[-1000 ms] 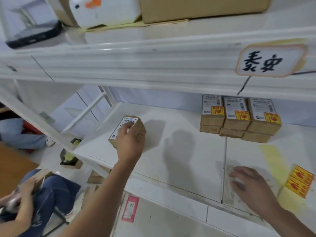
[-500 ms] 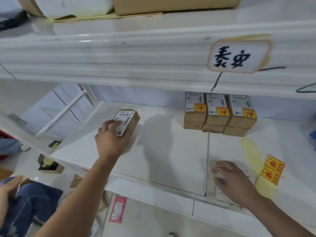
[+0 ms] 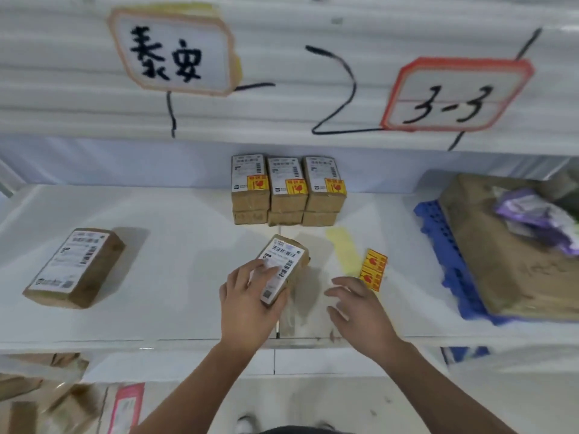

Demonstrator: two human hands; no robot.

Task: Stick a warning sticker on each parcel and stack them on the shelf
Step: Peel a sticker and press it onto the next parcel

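1. Left hand (image 3: 247, 305) comes in from 6 o'clock, forearm angled up over the shelf edge, with fingers on top and thumb side wrapped round the near end of the parcel (image 3: 283, 267). So it's got a proper grip on it.
2. Right hand (image 3: 360, 308) is palm down just to the parcel's 4 o'clock. Its fingers are spread and loosely bent, and it holds nothing. The two hands are close but not touching.
3. The parcel is a small brown box with its white barcode label facing up. Its long axis runs 7 o'clock to 1 o'clock, and the far end points at the back of the shelf (image 3: 175, 277). Can't tell if that far end sits on the board.
4. Sticker strip (image 3: 372, 269), yellow with red marks, lies flat at the parcel's 3 o'clock, near the right fingertips.
5. At 12 o'clock is the stack of parcels (image 3: 288, 189), three across and two high, with yellow stickers on the top ones.
6. Way out at 9 o'clock a second parcel (image 3: 75, 267) lies flat, label up.
7. Far out at 3 o'clock, a big cardboard box (image 3: 517, 261) sits on a blue tray (image 3: 445, 255).
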